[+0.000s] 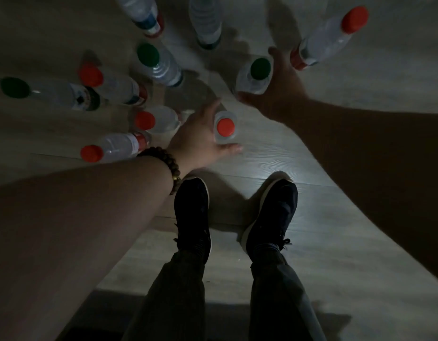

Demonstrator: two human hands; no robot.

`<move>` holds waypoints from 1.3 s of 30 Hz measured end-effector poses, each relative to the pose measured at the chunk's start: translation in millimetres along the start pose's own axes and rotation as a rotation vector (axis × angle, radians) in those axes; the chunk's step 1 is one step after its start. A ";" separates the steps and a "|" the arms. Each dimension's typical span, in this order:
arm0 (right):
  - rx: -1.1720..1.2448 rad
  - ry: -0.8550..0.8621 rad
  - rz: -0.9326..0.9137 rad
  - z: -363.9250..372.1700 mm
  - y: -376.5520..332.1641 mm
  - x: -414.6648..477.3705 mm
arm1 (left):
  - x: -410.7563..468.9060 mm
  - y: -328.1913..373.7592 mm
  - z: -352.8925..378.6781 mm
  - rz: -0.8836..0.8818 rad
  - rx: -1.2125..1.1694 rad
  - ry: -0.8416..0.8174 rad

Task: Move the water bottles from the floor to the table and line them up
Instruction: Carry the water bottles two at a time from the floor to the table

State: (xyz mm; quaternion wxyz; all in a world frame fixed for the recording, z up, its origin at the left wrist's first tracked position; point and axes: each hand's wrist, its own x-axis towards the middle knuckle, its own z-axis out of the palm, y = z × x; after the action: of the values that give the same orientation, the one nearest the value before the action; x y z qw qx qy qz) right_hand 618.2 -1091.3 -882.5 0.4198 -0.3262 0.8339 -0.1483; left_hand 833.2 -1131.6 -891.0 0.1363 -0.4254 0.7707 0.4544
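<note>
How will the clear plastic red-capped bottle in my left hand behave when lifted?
The clear plastic red-capped bottle looks water-filled, so probably heavy for its size. Smooth walls may slip in the left hand.

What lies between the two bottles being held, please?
In the head view, bare floor, plus the right hand's fingers wrapping its green-capped bottle; the left hand holds the red-capped bottle.

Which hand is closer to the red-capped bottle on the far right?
Right. The right hand, gripping a green-capped bottle, is just beside the far-right bottle; the left hand holds another red-capped bottle farther away.
</note>
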 end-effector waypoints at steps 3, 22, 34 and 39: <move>-0.030 -0.013 -0.041 1.9 2.3 8.5 | 10.2 2.8 0.7 -0.003 -0.031 0.035; 0.239 -0.062 0.163 -27.9 10.1 -47.7 | 0.7 45.6 -43.8 -0.166 -0.080 -0.097; 0.883 -0.636 0.692 -35.2 15.9 -117.8 | -39.0 71.1 -45.7 -0.442 -0.436 -0.301; 0.785 -0.727 0.768 -19.2 19.9 -152.8 | -66.0 78.2 -35.2 -0.653 -0.741 -0.334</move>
State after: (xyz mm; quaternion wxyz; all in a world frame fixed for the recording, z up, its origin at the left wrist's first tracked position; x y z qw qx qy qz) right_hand 661.0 -974.9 -789.1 0.7855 0.1424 0.5802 -0.1615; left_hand 818.2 -1107.6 -786.6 0.2323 -0.5851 0.3530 0.6921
